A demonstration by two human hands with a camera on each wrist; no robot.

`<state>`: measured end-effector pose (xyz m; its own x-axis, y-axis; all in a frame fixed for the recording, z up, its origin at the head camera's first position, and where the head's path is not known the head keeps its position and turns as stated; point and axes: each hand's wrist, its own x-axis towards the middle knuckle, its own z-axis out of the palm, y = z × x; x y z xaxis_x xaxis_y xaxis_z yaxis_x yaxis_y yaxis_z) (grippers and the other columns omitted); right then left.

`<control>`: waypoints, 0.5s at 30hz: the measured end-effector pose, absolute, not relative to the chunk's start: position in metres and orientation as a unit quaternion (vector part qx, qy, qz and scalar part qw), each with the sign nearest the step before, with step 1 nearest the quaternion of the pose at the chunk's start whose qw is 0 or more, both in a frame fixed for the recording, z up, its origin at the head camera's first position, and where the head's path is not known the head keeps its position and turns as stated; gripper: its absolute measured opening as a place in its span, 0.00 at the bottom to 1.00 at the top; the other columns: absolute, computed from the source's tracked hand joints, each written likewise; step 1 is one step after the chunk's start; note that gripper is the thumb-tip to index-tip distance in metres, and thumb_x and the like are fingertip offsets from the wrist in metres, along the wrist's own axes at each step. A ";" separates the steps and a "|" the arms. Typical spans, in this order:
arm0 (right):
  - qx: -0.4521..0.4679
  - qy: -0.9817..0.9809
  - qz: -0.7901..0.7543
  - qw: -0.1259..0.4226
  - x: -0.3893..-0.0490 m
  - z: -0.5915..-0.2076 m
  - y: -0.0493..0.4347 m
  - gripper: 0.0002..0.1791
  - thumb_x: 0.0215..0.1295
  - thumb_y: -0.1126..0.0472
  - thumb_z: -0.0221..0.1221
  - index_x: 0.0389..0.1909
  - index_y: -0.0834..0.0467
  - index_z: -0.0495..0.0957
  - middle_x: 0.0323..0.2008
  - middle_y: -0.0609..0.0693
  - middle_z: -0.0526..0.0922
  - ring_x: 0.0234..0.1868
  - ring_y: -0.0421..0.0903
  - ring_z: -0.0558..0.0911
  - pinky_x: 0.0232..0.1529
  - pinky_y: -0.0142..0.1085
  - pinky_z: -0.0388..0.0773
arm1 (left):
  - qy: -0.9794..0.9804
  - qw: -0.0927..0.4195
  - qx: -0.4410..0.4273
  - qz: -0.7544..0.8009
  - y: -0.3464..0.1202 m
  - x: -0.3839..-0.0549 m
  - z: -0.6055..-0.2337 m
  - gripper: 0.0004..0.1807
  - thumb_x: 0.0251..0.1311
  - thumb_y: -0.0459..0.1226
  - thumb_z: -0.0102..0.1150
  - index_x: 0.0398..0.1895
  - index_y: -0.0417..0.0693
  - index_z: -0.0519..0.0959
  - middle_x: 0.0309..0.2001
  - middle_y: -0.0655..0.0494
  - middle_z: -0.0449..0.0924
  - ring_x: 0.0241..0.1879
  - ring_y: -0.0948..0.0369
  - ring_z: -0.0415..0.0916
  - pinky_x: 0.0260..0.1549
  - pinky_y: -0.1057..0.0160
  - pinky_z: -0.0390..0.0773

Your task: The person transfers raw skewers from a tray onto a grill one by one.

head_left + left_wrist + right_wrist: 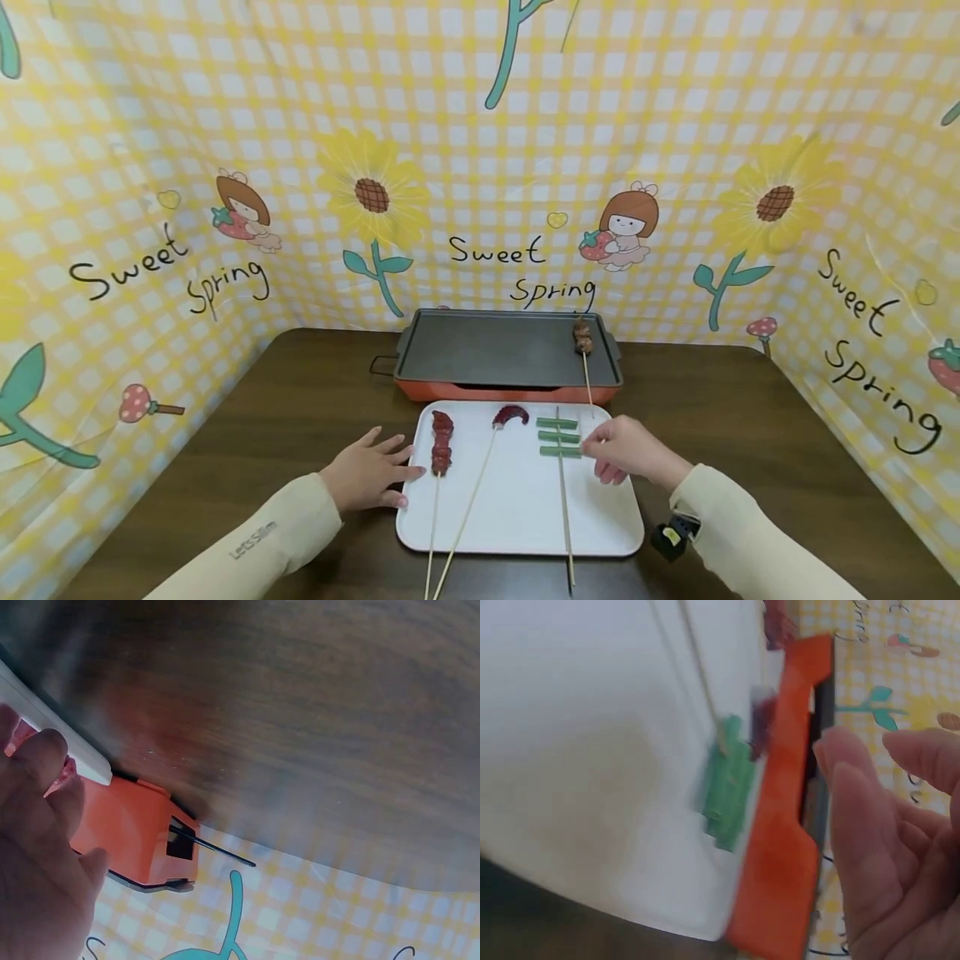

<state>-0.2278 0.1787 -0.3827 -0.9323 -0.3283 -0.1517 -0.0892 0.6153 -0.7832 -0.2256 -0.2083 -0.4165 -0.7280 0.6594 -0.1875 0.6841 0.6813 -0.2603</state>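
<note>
Sleeves (750, 525): cream cuffs reach in from both lower corners, with lettering along the left forearm; a black wrist device (670, 540) sits at the right cuff.
White tray (517, 517): rounded at its corners, it lies on a dark wood worktop (705, 400), bearing three skewers whose sticks run out past the near rim.
Left hand (371, 472): fingers spread and gripping nothing, the tips reach over the tray's left rim beside a meat skewer (442, 446).
Right hand (626, 450): poised at the tray's right side, thumb and forefinger stand apart with nothing between them; the tips are just beside a green skewer (558, 437), though contact cannot be told.
Tray, right half: three green lengths sit crosswise on the green skewer's stick.
Tray, left side: red chunks line the top of the meat skewer.
Tray, far middle: a curled skewer (513, 413) carries one hooked, dark red piece, its stick slanting toward the near left.
Grill (480, 350): a dark flat plate tops an orange-red base just beyond the tray.
Plate, right end: a browned skewer (582, 337) rests there, stick pointing toward the tray.
Backdrop (487, 167): yellow-and-white checked cloth bears sunflowers and the words "Sweet Spring."
</note>
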 end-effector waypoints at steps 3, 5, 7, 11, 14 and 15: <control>-0.107 0.879 -0.432 0.169 -0.216 -0.394 0.177 0.15 0.62 0.65 0.60 0.45 0.71 0.78 0.16 0.52 0.79 0.16 0.43 0.79 0.20 0.37 0.79 | 0.913 0.020 0.374 -0.162 -0.209 -0.226 -0.417 0.30 0.57 0.62 0.49 0.60 0.64 0.77 0.61 0.54 0.75 0.66 0.53 0.64 0.62 0.43 0.59; -0.099 0.873 -0.443 0.180 -0.209 -0.402 0.174 0.15 0.60 0.66 0.61 0.45 0.70 0.77 0.16 0.52 0.79 0.15 0.43 0.79 0.19 0.37 0.79 | 0.909 0.009 0.380 -0.168 -0.210 -0.226 -0.417 0.30 0.57 0.63 0.48 0.59 0.65 0.78 0.60 0.54 0.76 0.66 0.53 0.64 0.62 0.43 0.59; -0.098 0.865 -0.456 0.186 -0.201 -0.409 0.171 0.13 0.60 0.66 0.61 0.43 0.70 0.76 0.16 0.53 0.79 0.15 0.43 0.79 0.19 0.38 0.79 | 0.909 0.006 0.381 -0.171 -0.210 -0.226 -0.418 0.30 0.57 0.63 0.47 0.59 0.65 0.78 0.60 0.55 0.76 0.66 0.54 0.64 0.62 0.44 0.58; -0.093 0.851 -0.477 0.198 -0.185 -0.419 0.166 0.13 0.57 0.67 0.60 0.41 0.69 0.73 0.14 0.53 0.78 0.12 0.41 0.77 0.16 0.37 0.78 | 0.906 0.005 0.384 -0.177 -0.210 -0.225 -0.419 0.31 0.58 0.64 0.44 0.60 0.65 0.77 0.60 0.55 0.75 0.66 0.54 0.64 0.62 0.44 0.58; -0.077 0.844 -0.490 0.205 -0.175 -0.423 0.161 0.18 0.55 0.67 0.60 0.46 0.69 0.69 0.12 0.53 0.77 0.10 0.39 0.74 0.13 0.34 0.75 | 0.906 -0.003 0.385 -0.178 -0.211 -0.224 -0.419 0.32 0.60 0.64 0.41 0.62 0.65 0.75 0.61 0.55 0.74 0.67 0.54 0.63 0.62 0.44 0.58; -0.072 0.843 -0.493 0.205 -0.173 -0.424 0.160 0.20 0.54 0.68 0.61 0.47 0.69 0.68 0.11 0.52 0.76 0.09 0.39 0.74 0.12 0.33 0.74 | 0.907 -0.003 0.384 -0.174 -0.212 -0.224 -0.419 0.32 0.60 0.64 0.40 0.63 0.64 0.75 0.62 0.55 0.74 0.67 0.54 0.62 0.62 0.43 0.57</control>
